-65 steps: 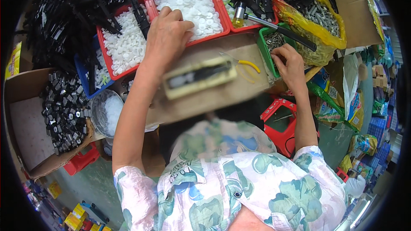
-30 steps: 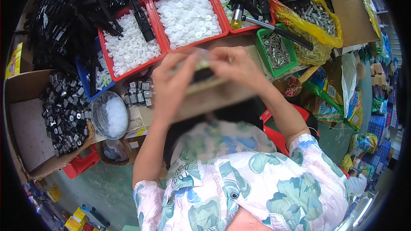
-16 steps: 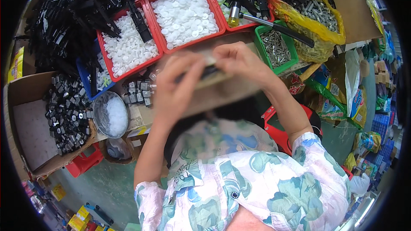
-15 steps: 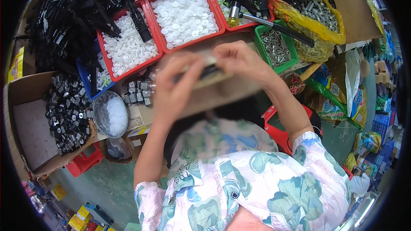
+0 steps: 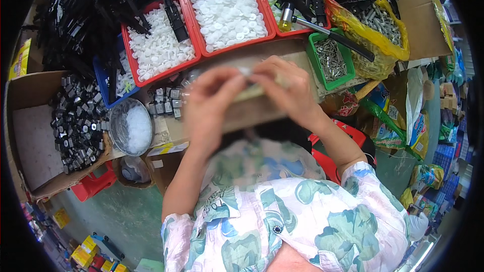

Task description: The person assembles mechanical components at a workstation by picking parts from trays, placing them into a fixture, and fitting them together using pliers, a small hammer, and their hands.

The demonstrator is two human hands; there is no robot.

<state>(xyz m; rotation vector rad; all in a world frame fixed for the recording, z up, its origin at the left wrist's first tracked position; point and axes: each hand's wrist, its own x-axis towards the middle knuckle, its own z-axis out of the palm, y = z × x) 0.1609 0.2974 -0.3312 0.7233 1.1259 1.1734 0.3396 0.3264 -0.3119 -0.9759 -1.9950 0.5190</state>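
Over the bench's front part, my left hand (image 5: pixel 209 95) and my right hand (image 5: pixel 286 89) meet with fingers closed in a pinch. A small white plastic part (image 5: pixel 245 71) shows between their fingertips. Just below it something dark is partly covered by the fingers and blurred; its kind cannot be made out. Beyond my hands stands a red tray of white plastic discs (image 5: pixel 229 17). Left of it, another red tray holds small white plastic pieces (image 5: pixel 159 50). A green tray of metal pins (image 5: pixel 330 59) is close to my right hand.
A hammer (image 5: pixel 335 37) lies across the green tray and a yellow bag of metal parts (image 5: pixel 375 35). Black plastic parts (image 5: pixel 80 24) are heaped at the far left. A carton of dark-and-silver blocks (image 5: pixel 78 125) and a bowl of white material (image 5: pixel 132 126) stand left.
My hands have drawn closer together, the left shifting slightly right. The white part now shows between the fingertips, while the dark thing is more covered. The whole view has shifted a little.
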